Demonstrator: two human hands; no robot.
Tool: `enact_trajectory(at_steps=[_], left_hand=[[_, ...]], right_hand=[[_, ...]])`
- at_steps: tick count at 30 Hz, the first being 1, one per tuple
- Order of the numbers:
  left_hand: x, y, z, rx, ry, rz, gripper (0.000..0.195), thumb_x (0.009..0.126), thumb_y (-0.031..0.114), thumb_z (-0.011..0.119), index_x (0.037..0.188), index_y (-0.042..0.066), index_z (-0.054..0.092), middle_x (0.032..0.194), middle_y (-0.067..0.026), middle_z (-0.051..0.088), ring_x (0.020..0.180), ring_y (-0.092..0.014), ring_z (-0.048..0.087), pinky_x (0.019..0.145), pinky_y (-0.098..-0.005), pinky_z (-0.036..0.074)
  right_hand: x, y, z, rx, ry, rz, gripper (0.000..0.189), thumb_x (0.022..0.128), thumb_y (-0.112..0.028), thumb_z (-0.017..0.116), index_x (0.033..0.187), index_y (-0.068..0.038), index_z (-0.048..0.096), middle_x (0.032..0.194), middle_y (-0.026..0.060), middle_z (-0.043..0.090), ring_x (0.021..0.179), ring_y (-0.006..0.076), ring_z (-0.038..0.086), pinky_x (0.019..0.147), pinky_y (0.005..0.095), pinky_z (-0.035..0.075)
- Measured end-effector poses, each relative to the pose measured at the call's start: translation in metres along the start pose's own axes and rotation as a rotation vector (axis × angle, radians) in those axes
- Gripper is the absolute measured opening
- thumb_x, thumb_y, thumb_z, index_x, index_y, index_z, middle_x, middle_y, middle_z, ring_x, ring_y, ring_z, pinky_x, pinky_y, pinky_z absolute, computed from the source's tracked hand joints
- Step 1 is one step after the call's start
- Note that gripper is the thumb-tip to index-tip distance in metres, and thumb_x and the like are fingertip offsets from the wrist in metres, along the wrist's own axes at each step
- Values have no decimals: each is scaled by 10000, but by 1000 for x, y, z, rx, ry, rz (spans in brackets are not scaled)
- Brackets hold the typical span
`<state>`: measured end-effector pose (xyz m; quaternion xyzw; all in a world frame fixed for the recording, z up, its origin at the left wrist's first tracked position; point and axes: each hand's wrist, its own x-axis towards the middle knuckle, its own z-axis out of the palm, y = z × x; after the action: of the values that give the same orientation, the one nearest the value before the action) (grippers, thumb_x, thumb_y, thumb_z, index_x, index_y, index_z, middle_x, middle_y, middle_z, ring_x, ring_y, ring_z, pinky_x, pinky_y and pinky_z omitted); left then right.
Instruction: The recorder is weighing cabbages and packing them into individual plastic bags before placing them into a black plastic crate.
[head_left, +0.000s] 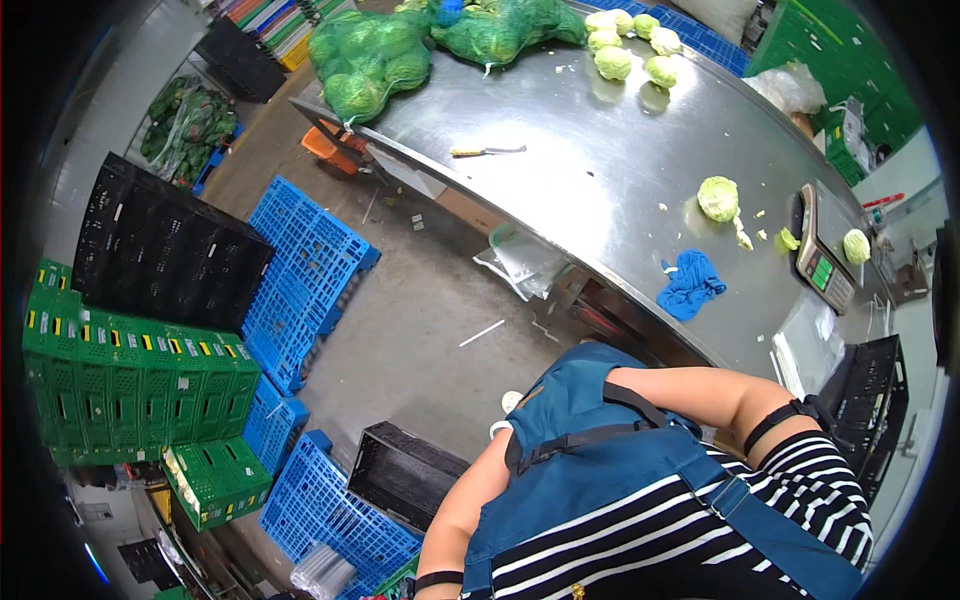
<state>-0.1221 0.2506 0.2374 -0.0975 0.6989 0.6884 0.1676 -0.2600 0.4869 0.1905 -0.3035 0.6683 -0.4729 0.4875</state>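
Both my hands are out of view, hidden at the blue apron, where the forearms run into its sides. Before me stands a stainless steel table. A yellow-handled knife lies near its left edge. Nearer to me are a crumpled blue cloth and a head of cabbage with leaf scraps beside it. A smaller cabbage rests on a digital scale. Several cabbages stand at the far end, near green mesh sacks full of cabbages.
Clear plastic bags lie at the table's right corner. On the floor to the left are blue plastic pallets, an empty black crate, stacked green crates and stacked black crates. An orange container stands by the table's left end.
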Motion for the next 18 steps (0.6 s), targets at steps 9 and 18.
enact_trajectory(at_steps=[9,18], left_hand=[[38,-12,4,-93,-114,-142,361,922,105,618,1273,23,583,980,-55,677,796,-133,622,692,-249,479],[-76,-40,-80,-664,278,-365,172,941,151,589,1047,17,599,779,-32,585,611,-99,498,520,-242,416]], right_hand=[[-9,0,-1,44,54,120,476,833,-157,621,1281,0,590,1261,172,632,1157,277,608,955,338,470],[6,8,-27,25,-130,225,473,826,-165,630,1268,-1,598,1244,176,639,1142,281,616,946,341,474]])
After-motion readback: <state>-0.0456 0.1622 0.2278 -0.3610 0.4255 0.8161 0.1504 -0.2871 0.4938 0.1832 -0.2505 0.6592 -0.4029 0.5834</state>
